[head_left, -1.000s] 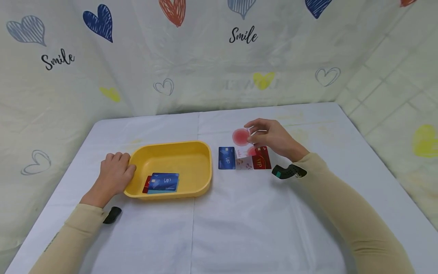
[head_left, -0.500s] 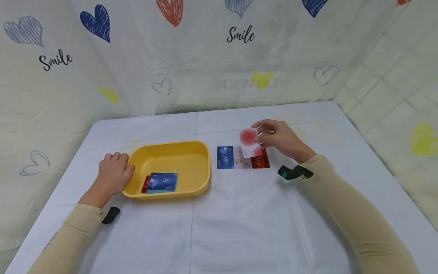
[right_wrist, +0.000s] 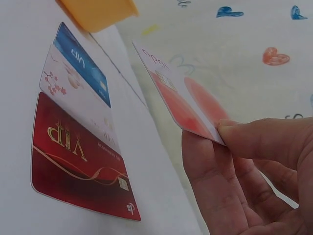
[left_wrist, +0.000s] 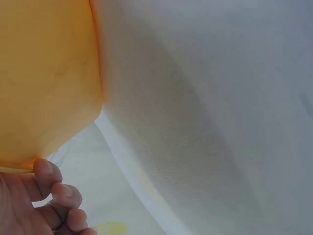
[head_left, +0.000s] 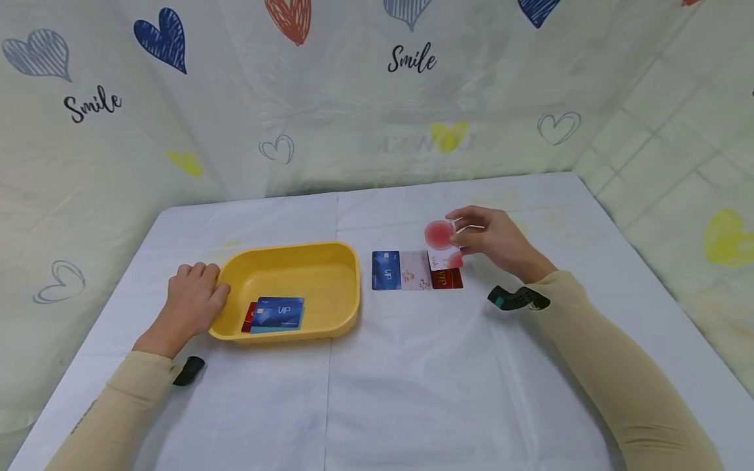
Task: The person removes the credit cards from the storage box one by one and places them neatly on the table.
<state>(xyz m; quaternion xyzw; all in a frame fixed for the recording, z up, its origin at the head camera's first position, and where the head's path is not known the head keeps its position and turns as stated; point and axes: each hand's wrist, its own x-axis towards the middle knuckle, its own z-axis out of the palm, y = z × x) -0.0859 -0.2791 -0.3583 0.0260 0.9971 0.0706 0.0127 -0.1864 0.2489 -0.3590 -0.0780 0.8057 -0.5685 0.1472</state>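
Note:
My right hand (head_left: 497,239) pinches a white card with red circles (head_left: 439,239) between thumb and fingers, held above the table over the dark red VIP card (right_wrist: 83,156). Three cards lie side by side below it: a blue VIP card (head_left: 386,270), a pale pink flowered card (head_left: 415,270) and the red one, partly covered in the head view. On the left, my left hand (head_left: 194,297) grips the rim of a yellow tray (head_left: 344,320). In the left wrist view its fingers (left_wrist: 66,193) curl at the tray's edge. Inside the tray, another blue VIP card (head_left: 278,313) overlaps a red card (head_left: 247,318).
A white cloth covers the table (head_left: 406,392), whose back edge meets a wall sheet (head_left: 341,85) printed with hearts and "Smile". A light blue edge shows beneath the tray's blue card. Dark straps sit at both wrists.
The right hand has moved rightward with the white and red card, from over the flowered card to over the red VIP card. The left hand stays on the tray.

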